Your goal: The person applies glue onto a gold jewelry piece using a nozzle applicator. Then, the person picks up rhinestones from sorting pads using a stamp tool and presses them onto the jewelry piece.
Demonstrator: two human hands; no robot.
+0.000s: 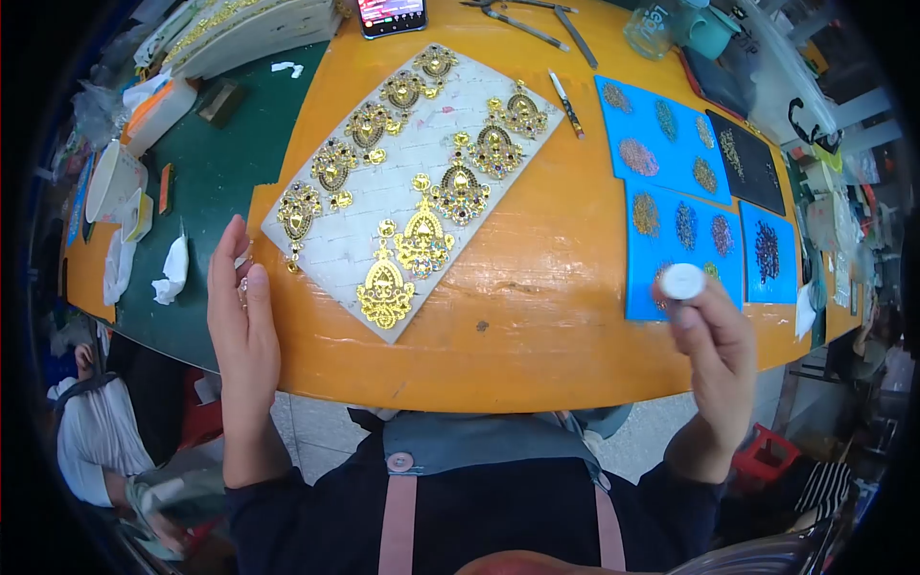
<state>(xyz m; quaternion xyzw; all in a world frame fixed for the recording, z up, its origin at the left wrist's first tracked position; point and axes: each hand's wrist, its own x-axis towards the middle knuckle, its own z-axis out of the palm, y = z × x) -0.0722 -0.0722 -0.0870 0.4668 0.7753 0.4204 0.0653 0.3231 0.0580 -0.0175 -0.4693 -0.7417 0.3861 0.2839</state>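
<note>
Between the thumb and fingers of my right hand [711,350] is a small round container with a white top [682,282], held over the lower left of the blue bead mats [643,285]. My left hand [245,331] is upright at the left of the orange table [537,316], its fingers slightly curled with something small and shiny by them, too small to name. Between my hands lies a tilted pale board [335,287] bearing rows of gold ornaments, several set with coloured stones. A plain gold ornament [385,295] is at its lower corner.
Pliers [527,29], a pen [567,105] and a phone [393,15] lie beyond the board. A black bead mat [762,177] is at the right, a glass jar [652,34] behind. White cups [117,182] and crumpled tissue [172,271] are at left. A person [115,431] sits lower left.
</note>
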